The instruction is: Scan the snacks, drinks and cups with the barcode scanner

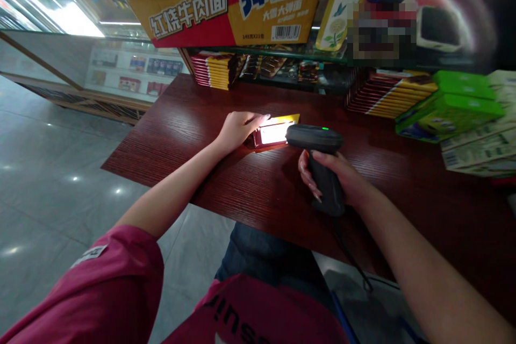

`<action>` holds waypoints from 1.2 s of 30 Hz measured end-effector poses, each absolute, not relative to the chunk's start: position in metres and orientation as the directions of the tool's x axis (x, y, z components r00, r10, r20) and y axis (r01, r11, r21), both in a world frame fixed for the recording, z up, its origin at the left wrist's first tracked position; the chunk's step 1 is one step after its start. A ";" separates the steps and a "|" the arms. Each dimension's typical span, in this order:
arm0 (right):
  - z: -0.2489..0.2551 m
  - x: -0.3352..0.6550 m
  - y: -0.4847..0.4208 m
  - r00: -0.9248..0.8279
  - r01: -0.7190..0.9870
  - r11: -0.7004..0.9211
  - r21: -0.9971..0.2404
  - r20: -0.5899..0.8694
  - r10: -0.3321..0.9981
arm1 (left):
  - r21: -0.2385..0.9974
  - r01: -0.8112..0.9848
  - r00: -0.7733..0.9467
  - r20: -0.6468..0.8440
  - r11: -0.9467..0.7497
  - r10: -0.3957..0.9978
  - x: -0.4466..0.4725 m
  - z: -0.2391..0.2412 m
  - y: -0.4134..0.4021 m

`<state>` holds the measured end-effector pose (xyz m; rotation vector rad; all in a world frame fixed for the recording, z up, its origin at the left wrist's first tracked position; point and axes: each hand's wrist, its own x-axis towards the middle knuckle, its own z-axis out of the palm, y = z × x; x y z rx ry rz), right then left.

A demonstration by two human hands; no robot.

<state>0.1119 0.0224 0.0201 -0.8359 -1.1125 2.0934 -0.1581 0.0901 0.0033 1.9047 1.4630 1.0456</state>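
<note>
At mid-tabletop [242, 193]: packet [273, 134] lit by scanner [314, 137]

Packet red and yellow, lying between near and far edges, left of centre; its face washed out white by the beam. Left grip [237, 130] laid over the packet's left end, fingers reaching toward its far side; underside hidden, cannot tell if pinched or only pressed. Right grip [352, 174] closed round the black scanner's handle, thumb and fingers wrapped. Scanner nose points left, just beside the packet's right end; small green light [324, 128] on top. Cable [347, 250] runs from handle past the near edge. Along the far edge: left stack [213, 70] of red-and-yellow packets by the far left corner, right stack [391, 94] of similar ones, then green box [447, 105]. Noodle carton [229, 0] beyond the far edge, above the left stack
</note>
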 end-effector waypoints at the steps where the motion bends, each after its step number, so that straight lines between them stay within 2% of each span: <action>1: 0.020 0.112 0.023 -0.608 -0.227 -0.457 -0.860 -0.242 0.756 | 0.812 0.511 0.147 0.240 -0.281 0.960 -0.159 0.003 0.090; 4: 0.020 0.118 0.024 -0.616 -0.264 -0.462 -0.847 -0.221 0.756 | 0.886 0.392 0.244 0.157 -0.245 0.957 -0.162 0.004 0.090; 7: 0.019 0.135 0.027 -0.614 -0.339 -0.451 -0.825 -0.169 0.771 | 0.889 0.396 0.246 0.139 -0.230 0.959 -0.161 0.007 0.088; 11: 0.016 0.180 0.030 -0.578 -0.410 -0.411 -0.814 -0.117 0.807 | 0.840 0.447 0.131 0.277 -0.306 0.952 -0.147 0.012 0.086; 13: 0.015 0.206 0.028 -0.563 -0.431 -0.392 -0.813 -0.097 0.821 | 0.808 0.454 0.135 0.354 -0.375 0.926 -0.129 0.012 0.086; 17: 0.013 0.250 0.021 -0.551 -0.448 -0.373 -0.813 -0.077 0.831 | 0.630 0.450 0.441 0.460 -0.633 0.771 -0.073 0.003 0.096; 20: 0.012 0.265 0.020 -0.547 -0.439 -0.373 -0.817 -0.086 0.832 | 0.416 0.480 0.657 0.414 -0.772 0.631 -0.023 -0.002 0.112; 22: 0.012 0.267 0.022 -0.560 -0.420 -0.403 -0.813 -0.117 0.820 | 0.300 0.523 0.713 0.359 -0.798 0.602 0.007 -0.003 0.122; 25: 0.011 0.266 0.027 -0.591 -0.413 -0.458 -0.787 -0.151 0.792 | 0.218 0.565 0.734 0.308 -0.796 0.606 0.035 -0.002 0.130; 32: 0.010 0.267 0.036 -0.665 -0.372 -0.523 -0.767 -0.173 0.727 | 0.270 0.499 0.765 0.308 -0.823 0.565 0.041 -0.006 0.137; 36: 0.013 0.267 0.035 -0.642 -0.372 -0.493 -0.786 -0.166 0.748 | 0.339 0.424 0.776 0.342 -0.840 0.529 0.039 -0.008 0.139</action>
